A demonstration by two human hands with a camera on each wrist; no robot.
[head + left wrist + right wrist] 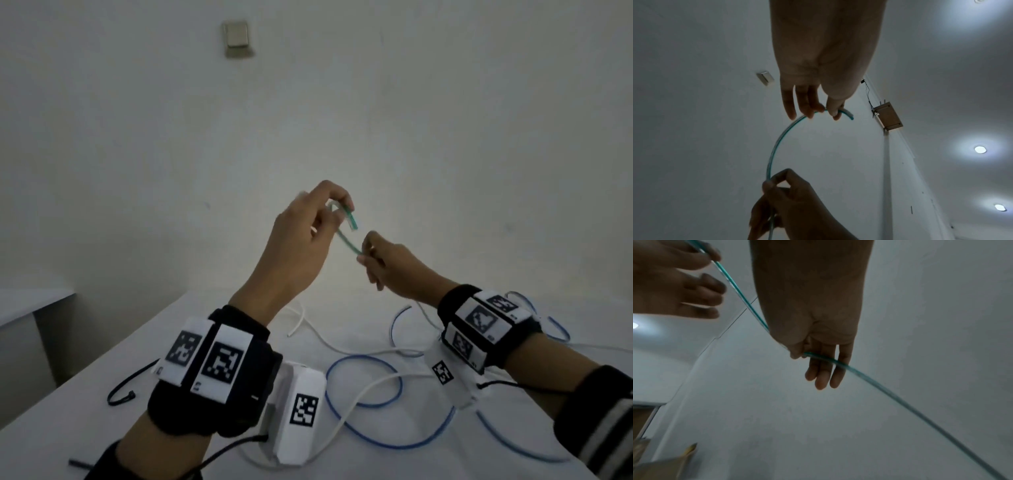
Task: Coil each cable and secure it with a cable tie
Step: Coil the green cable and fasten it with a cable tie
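i hold the teal cable (346,236) up above the table (102,404), near its far edge. my left hand (301,240) pinches it close to its free end, thumb against fingertips, to anchor what i judge is the first loop. my right hand (387,265) pinches it lower down, ready to feed slack round. the blue cable (363,359) and white cable (318,337) lie loose and uncoiled beneath my wrists, with a black cable tie (120,397) on the left.

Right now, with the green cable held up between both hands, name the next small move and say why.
Probably bring the right hand up to the left hand to close a first loop: the green cable only arcs between two pinches, its end sticks out past the left fingertips, and no loop is formed.
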